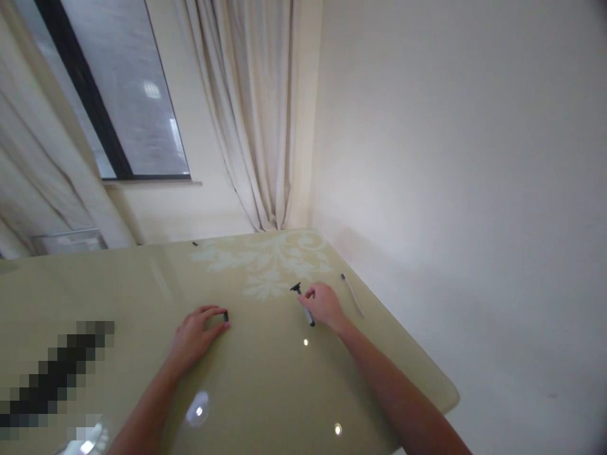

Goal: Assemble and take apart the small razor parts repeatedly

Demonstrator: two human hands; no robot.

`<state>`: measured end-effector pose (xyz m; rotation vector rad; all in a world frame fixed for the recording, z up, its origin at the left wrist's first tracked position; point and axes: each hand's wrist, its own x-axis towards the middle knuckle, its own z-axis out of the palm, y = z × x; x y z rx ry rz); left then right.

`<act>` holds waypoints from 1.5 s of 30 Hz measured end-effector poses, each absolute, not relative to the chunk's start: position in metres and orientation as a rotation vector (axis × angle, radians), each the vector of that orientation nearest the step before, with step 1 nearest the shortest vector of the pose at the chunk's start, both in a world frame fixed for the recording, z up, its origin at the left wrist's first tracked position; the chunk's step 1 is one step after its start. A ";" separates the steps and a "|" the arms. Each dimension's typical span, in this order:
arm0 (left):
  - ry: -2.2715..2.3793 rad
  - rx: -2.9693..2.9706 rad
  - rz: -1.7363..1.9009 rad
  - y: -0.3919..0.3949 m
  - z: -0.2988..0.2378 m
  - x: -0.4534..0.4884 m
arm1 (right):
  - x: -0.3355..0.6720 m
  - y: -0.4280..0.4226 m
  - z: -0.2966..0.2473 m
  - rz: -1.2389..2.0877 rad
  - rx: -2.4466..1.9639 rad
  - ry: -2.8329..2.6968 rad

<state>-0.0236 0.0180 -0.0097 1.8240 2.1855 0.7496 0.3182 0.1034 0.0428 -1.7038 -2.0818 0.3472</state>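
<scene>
My right hand rests on the glossy olive table with its fingers closed round a slim razor-like tool that has a dark head and a pale handle. My left hand lies further left on the table. Its thumb and fingers pinch a small black object that is too small to name. Both forearms reach in from the bottom of the head view.
A second slim white tool lies near the table's right edge, just beyond my right hand. A pale floral pattern marks the far table end. Curtains, a window and a white wall stand behind. A pixelated patch covers the lower left.
</scene>
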 end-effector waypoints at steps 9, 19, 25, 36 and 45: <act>1.977 1.811 0.940 0.017 -0.010 -0.034 | 0.169 0.089 0.026 0.479 -1.618 -2.200; 2.026 1.838 0.925 0.018 -0.011 -0.028 | 0.261 0.115 0.041 0.203 -1.690 -2.040; 2.116 1.829 0.873 0.019 -0.004 -0.019 | 0.404 0.129 0.050 -0.035 -2.130 -1.846; 2.412 1.919 0.327 -0.001 0.022 0.074 | 0.296 0.107 0.030 0.310 -1.708 -2.146; 2.472 1.893 0.263 -0.006 0.023 0.068 | 0.183 0.081 0.018 0.461 -1.557 -2.210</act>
